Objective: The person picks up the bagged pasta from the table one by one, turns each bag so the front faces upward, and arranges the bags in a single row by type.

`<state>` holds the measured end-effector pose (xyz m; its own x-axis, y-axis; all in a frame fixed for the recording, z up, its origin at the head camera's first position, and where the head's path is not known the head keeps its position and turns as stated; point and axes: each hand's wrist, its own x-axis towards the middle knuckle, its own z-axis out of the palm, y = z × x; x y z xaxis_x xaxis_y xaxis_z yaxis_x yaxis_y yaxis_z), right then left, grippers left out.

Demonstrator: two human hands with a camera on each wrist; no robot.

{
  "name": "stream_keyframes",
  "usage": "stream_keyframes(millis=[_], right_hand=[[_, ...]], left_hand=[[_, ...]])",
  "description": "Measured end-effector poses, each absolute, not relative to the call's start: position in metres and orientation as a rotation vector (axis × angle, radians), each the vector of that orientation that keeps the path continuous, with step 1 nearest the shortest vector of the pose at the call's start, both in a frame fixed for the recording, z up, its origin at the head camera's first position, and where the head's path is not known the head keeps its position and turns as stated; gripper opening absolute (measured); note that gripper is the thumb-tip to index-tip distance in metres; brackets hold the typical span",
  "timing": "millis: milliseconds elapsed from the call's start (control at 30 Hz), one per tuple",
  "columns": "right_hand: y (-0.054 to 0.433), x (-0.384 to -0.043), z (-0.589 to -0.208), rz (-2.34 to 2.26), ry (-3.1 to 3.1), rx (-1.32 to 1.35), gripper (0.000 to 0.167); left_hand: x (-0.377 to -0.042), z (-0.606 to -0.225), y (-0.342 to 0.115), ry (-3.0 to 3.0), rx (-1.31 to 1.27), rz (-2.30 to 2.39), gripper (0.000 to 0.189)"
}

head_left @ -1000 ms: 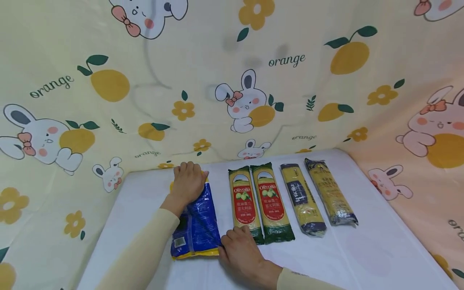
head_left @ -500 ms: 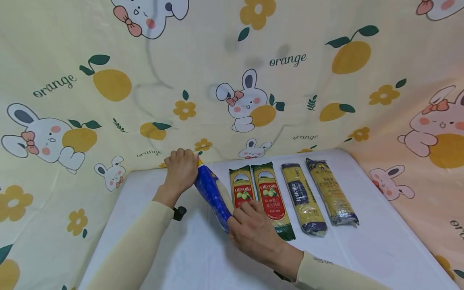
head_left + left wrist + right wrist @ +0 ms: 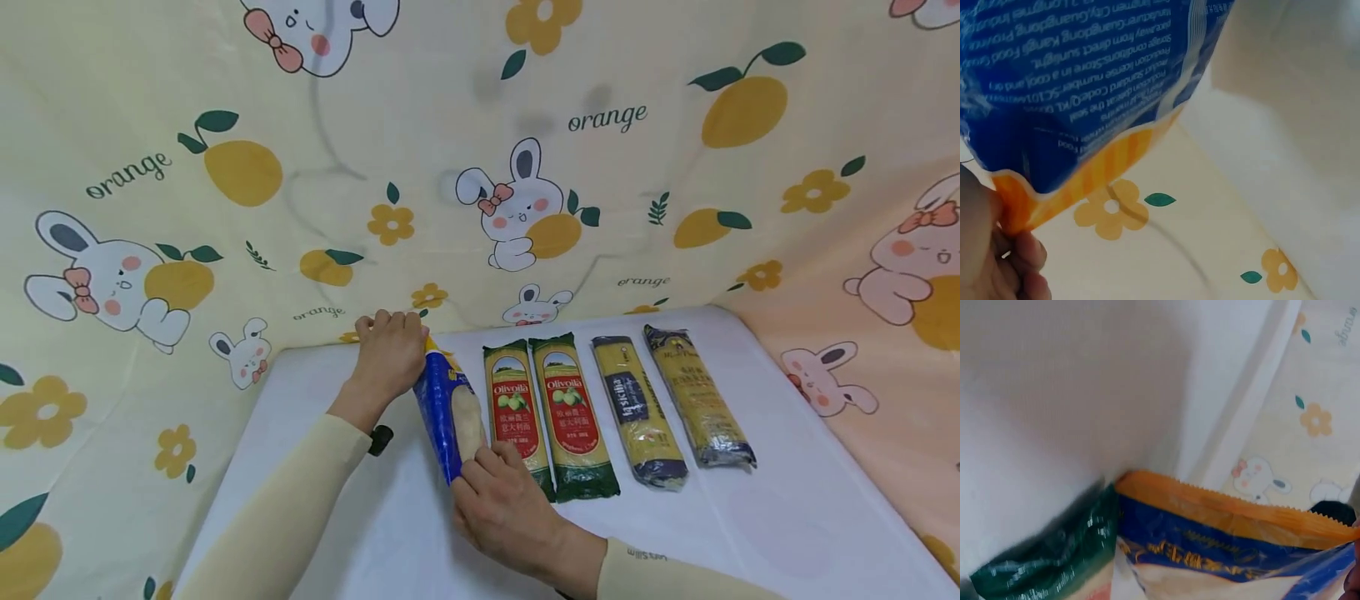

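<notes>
Both hands hold a blue food bag (image 3: 438,400) with yellow ends, tilted up on its side above the table. My left hand (image 3: 390,358) pinches its far yellow corner, and the fingers (image 3: 1032,250) show on that corner in the left wrist view. My right hand (image 3: 510,512) grips the near end. A pale window shows on the side of the bag facing right, and printed text covers the back of the bag (image 3: 1085,81) in the left wrist view. The yellow serrated edge of the bag (image 3: 1235,503) crosses the right wrist view.
Two green and gold Olivoila pasta packs (image 3: 573,417) lie side by side just right of the bag. Farther right lie a gold pack with a dark blue label (image 3: 637,412) and another gold pack (image 3: 701,396). A patterned curtain (image 3: 420,167) rises behind the white table (image 3: 360,517).
The bag lay flat with its printed back up; it has been lifted and turned onto its side, so its window shows. Both hands rose with it, the right shifting slightly up and right.
</notes>
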<state>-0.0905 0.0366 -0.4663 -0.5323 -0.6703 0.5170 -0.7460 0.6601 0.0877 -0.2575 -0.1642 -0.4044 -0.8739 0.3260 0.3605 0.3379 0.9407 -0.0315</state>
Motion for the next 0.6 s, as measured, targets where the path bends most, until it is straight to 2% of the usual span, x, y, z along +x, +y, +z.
stream_keyframes(millis=[333, 600], right_hand=[[0.018, -0.077, -0.481, 0.224, -2.354, 1.160, 0.019], [-0.008, -0.075, -0.495, 0.203, -2.275, 1.182, 0.021]], left_hand=[[-0.250, -0.391, -0.148, -2.902, -0.443, -0.074, 0.059], [-0.239, -0.392, -0.146, -2.831, -0.634, 0.032, 0.016]])
